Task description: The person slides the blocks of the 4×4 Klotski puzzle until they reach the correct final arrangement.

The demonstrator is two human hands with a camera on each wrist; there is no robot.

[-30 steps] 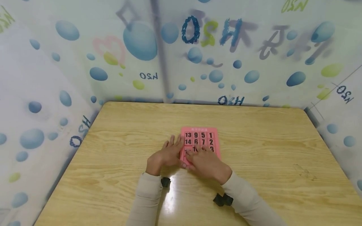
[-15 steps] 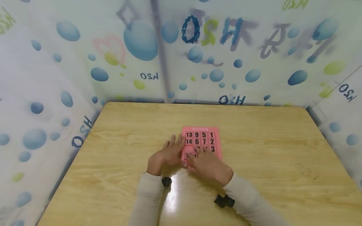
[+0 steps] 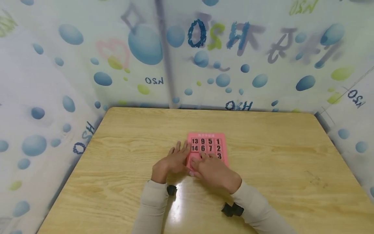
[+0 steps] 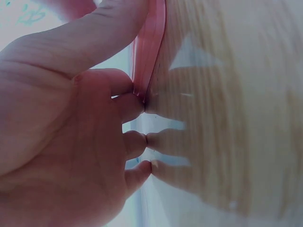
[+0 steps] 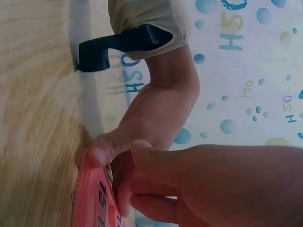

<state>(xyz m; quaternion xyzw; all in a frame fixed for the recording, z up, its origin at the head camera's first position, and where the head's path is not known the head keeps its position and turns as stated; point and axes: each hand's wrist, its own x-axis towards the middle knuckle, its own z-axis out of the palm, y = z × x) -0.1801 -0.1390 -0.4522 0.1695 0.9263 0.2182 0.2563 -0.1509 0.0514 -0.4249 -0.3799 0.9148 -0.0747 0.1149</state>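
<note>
A pink number sliding puzzle [image 3: 219, 135] lies flat on the table, with black numerals on its tiles. My left hand [image 3: 174, 160] holds it at the left side; the thumb is at the near left corner and the other fingers spread along the edge. In the left wrist view, the left fingertips touch the tabletop beside the pink edge [image 4: 149, 47]. My right hand [image 3: 214, 169] lies over the lower rows, fingertips on the tiles, and hides most of them. A bare slot shows below the 14 tile [image 3: 194, 148]. In the right wrist view, the right thumb [image 5: 144, 150] is above the puzzle.
The wooden table [image 3: 277, 156] extends around the puzzle on all sides. Patterned sheets [image 3: 187, 65] with blue bubbles stand behind it and at both sides. Black wrist mounts [image 3: 232, 209] sit under the sleeves, close to the tabletop.
The left-column tile below the 14 has slid toward me, leaving a bare pink slot. My right fingers have shifted slightly over the lower rows. The left hand keeps its place.
</note>
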